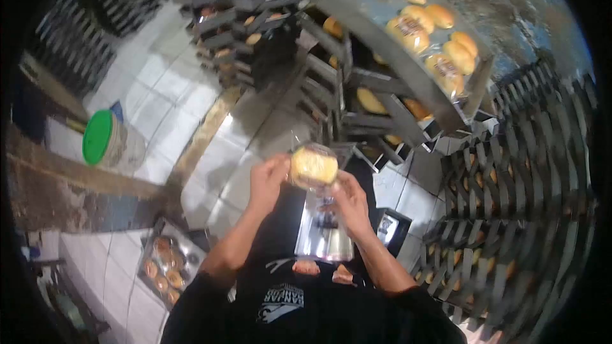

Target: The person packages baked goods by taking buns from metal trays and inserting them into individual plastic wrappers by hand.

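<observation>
A pale yellow bread bun [315, 167] in a clear plastic bag is held up between my two hands, above my lap. My left hand [270, 177] is closed at the left side of the bag, its fingers pinching the plastic. On the other side, my right hand [349, 196] grips the bag's lower right edge with thumb and fingers. Below them a stack of shiny clear plastic bags [324, 232] lies on my lap.
A metal tray [382, 41] holding several buns, some bagged, tops stacked trays ahead. Tray racks [516, 178] stand right. At left are a green-lidded bucket [99, 137] and, lower, a tray [148, 261] of round baked goods. White tiles [169, 118] cover the floor.
</observation>
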The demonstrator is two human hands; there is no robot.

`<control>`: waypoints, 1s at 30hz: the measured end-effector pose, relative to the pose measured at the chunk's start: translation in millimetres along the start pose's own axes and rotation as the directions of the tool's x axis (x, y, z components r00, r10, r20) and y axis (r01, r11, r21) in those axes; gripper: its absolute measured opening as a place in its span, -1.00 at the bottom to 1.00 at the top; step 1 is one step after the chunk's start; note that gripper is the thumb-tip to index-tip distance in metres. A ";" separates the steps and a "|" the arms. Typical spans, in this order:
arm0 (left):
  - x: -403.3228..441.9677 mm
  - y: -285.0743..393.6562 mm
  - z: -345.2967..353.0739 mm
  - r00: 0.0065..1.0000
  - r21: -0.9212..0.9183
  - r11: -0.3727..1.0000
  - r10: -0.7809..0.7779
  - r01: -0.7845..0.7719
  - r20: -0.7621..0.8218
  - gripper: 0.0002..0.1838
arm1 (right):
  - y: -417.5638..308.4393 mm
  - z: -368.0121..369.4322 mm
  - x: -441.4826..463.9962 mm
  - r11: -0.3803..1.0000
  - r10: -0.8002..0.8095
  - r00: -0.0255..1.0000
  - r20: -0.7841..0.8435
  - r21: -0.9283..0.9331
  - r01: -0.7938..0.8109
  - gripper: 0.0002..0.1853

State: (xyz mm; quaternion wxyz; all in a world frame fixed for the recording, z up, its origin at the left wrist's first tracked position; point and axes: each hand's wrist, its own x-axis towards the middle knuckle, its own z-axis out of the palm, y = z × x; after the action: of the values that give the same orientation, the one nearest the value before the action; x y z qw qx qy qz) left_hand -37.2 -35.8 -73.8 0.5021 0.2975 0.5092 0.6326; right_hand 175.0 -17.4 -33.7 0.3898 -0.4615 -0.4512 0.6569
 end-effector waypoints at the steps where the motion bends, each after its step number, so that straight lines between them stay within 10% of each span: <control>1: -1.9 13.5 10.4 0.990 0.023 0.992 0.121 -0.123 0.068 -0.79 | -26.5 0.3 -3.0 0.999 -0.036 0.990 0.136 -0.030 0.041 -0.42; 3: 3.7 38.9 37.0 0.967 -0.082 0.969 0.241 -0.235 0.081 -0.78 | -68.4 0.2 -4.5 0.795 -0.379 0.908 0.176 -0.440 0.417 -0.41; 5: 9.0 55.4 63.9 0.977 -0.310 0.926 0.210 -0.213 -0.042 -0.70 | -135.5 -5.4 17.4 0.106 -0.831 0.387 0.400 -0.568 0.816 -0.30; 6: 13.3 43.4 64.1 0.984 -0.225 0.958 0.176 -0.176 -0.020 -0.61 | -167.1 -3.1 29.2 -0.022 -0.888 0.254 0.382 -0.588 0.808 -0.32; 7: 10.7 44.6 63.2 0.976 0.250 0.944 0.199 -0.215 0.089 -0.52 | -198.8 -2.7 43.9 -0.155 -0.922 0.109 0.373 -0.609 0.778 -0.33; 9: -5.0 1.0 50.4 0.875 0.585 0.684 0.173 -0.437 0.451 -0.40 | -251.3 1.8 66.9 -0.205 -0.911 0.189 0.366 -0.801 0.562 -0.37; 12: -39.5 -4.1 55.3 0.706 0.669 0.228 0.210 -0.708 0.676 -0.42 | -276.5 13.4 31.4 0.070 -0.948 0.286 0.138 -0.786 0.614 -0.48; 14: -54.0 -24.8 37.7 0.723 0.732 -0.040 0.126 -0.680 0.679 -0.62 | -244.2 -5.1 -7.1 0.421 -0.674 0.683 0.282 -0.613 0.668 -0.55; 15: -57.2 -28.4 31.7 0.683 0.698 0.020 0.230 -0.716 0.693 -0.72 | -211.8 -16.4 -9.2 0.292 -0.666 0.586 0.463 -0.560 0.775 -0.62; 17: -56.1 -28.6 26.0 0.656 0.666 0.015 0.191 -0.746 0.730 -0.71 | -132.4 -30.0 -26.2 0.500 -0.300 0.757 0.580 -0.581 0.643 -0.53; 20: -64.1 -5.3 18.6 0.478 0.486 0.053 0.304 -0.872 0.824 -0.60 | -39.9 -64.4 -41.0 -0.029 -0.253 0.833 0.492 -0.864 0.502 -0.41; 22: -72.5 13.8 33.0 0.528 0.431 0.310 0.408 -0.848 0.745 -0.54 | -47.8 -82.8 -55.5 0.139 -0.183 0.844 0.504 -0.837 0.529 -0.63; 24: -84.5 22.6 52.0 0.856 0.445 0.870 -0.055 -0.211 0.514 -0.71 | -76.2 -91.6 -65.8 0.382 -0.145 0.786 0.600 -0.699 0.604 -0.75; 27: -52.6 18.5 38.1 0.676 0.495 0.846 -0.483 0.198 0.556 -0.78 | -166.4 -94.0 -61.8 0.341 -0.096 0.815 0.572 -0.750 0.567 -0.73; 29: -46.2 16.8 42.0 0.741 0.390 0.882 -0.444 0.263 0.503 -0.88 | -251.8 -111.0 -13.5 -0.091 -0.576 0.549 0.606 -0.715 0.693 -0.69; 30: -35.4 14.8 36.5 0.782 0.308 0.911 -0.399 0.276 0.480 -0.85 | -282.9 -107.4 11.2 0.434 -0.621 0.762 0.183 -0.729 0.529 -0.66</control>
State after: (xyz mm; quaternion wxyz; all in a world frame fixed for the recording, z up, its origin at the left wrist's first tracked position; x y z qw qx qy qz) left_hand 1.6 -56.0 -43.9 0.6926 0.4181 0.4618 0.3636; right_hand 301.9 99.8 215.0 0.3894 -0.4328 -0.7849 0.2121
